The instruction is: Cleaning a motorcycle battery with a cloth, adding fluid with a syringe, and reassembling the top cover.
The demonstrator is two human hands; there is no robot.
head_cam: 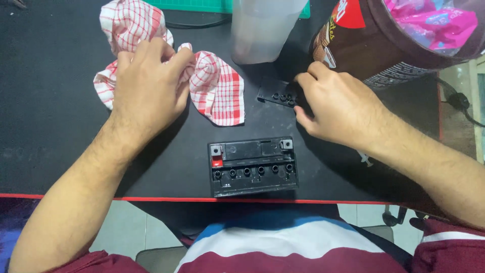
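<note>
Two hands busy: left hand point(149, 83) grips checked cloth point(217, 88), right hand point(336, 103) pinches black cap strip point(275, 93); battery point(252, 167) near on worktop point(50, 126).

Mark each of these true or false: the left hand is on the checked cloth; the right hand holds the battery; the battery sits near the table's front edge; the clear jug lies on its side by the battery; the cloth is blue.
1. The left hand is on the checked cloth. True.
2. The right hand holds the battery. False: it touches a black strip; the battery lies apart from both hands.
3. The battery sits near the table's front edge. True.
4. The clear jug lies by the battery. False: it stands at the far side.
5. The cloth is blue. False: red and white.
</note>
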